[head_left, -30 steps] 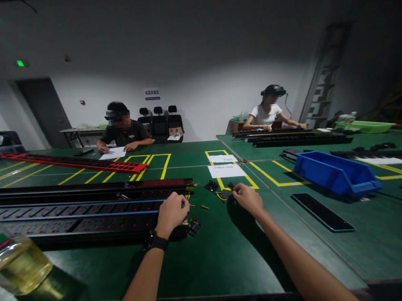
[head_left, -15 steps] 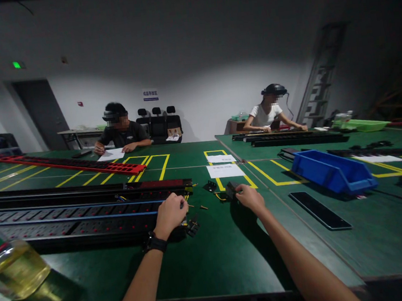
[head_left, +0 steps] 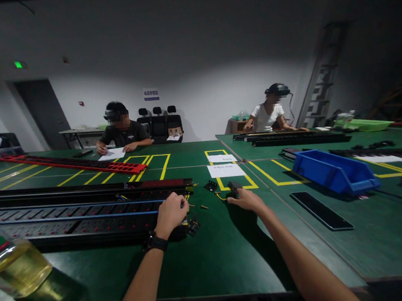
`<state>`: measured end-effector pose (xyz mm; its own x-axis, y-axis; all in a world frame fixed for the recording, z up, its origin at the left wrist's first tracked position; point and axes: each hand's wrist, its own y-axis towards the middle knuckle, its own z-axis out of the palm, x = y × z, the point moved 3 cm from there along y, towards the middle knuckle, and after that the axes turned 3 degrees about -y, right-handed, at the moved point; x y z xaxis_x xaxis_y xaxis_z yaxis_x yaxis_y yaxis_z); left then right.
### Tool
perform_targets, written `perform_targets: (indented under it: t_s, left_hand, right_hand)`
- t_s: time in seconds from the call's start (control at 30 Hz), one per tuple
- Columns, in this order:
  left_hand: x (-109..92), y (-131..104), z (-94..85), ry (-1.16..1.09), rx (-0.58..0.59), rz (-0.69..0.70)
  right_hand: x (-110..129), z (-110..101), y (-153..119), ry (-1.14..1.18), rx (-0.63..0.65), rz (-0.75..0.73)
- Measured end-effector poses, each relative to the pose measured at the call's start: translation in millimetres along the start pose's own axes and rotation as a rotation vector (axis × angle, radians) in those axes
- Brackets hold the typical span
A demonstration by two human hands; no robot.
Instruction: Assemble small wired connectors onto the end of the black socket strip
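My left hand (head_left: 173, 213) is closed near the right end of a long black power strip (head_left: 122, 221) with rows of sockets and red marks. A small dark thing shows at its fingertips; what it is I cannot make out. Beside it, a black end piece (head_left: 193, 226) and a short brass-coloured pin (head_left: 204, 207) lie on the table. My right hand (head_left: 248, 199) has its fingers round a small black block (head_left: 234, 186). A yellow wire (head_left: 221, 197) runs left from near my thumb. Close by lies a black bracket-like part (head_left: 211, 186).
A bottle of yellow liquid (head_left: 21, 270) stands at the left front. To the right are a phone (head_left: 320, 210) and a blue bin (head_left: 333, 175). Paper sheets (head_left: 225, 170) and a red frame (head_left: 127, 168) lie farther back. Two people (head_left: 123, 130) (head_left: 267, 115) sit across the table.
My right hand has shifted slightly left and lower on the black block, its thumb now stretched toward the yellow wire. The left hand stays in place. The person at right has moved their arms.
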<state>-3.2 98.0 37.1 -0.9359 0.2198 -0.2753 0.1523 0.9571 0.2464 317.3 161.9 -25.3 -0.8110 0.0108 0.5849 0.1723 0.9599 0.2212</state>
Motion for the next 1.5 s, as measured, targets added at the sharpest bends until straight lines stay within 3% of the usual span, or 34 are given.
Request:
perform_targets:
  t_s: [0.1,0.3,0.47,0.57,0.63,0.8,0.97,1.07,1.27,1.5]
  left_hand:
    - [1,1,1.0,0.004,-0.003,0.011]
    - [1,2,2.7,0.019,0.006,0.024]
    - [0,1,2.5,0.007,0.029,0.014]
    - [0,1,2.9,0.006,0.015,0.023]
    - [0,1,3.2,0.005,0.004,0.03]
    - [0,1,3.4,0.009,0.002,0.037]
    - [0,0,2.9,0.003,-0.003,0.046]
    - [-1,0,3.4,0.007,-0.009,0.049]
    - [-2,2,4.4,0.015,-0.017,0.034]
    - [-2,2,3.5,-0.007,-0.007,0.017]
  right_hand:
    - [8,1,-5,-0.177,0.079,0.0]
    - [16,-8,-9,-0.242,-0.035,0.056]
    - [39,-11,-12,0.152,-0.148,-0.038]
    - [64,7,-23,0.467,-0.014,-0.102]
    - [80,25,-34,0.553,0.12,-0.154]
    - [93,56,-52,0.542,0.293,-0.147]
    - [81,48,-48,0.411,0.075,-0.08]
    - [80,47,-47,0.429,0.047,-0.093]
    - [95,62,-56,0.319,0.116,-0.229]
    - [109,64,-67,0.303,0.231,-0.474]
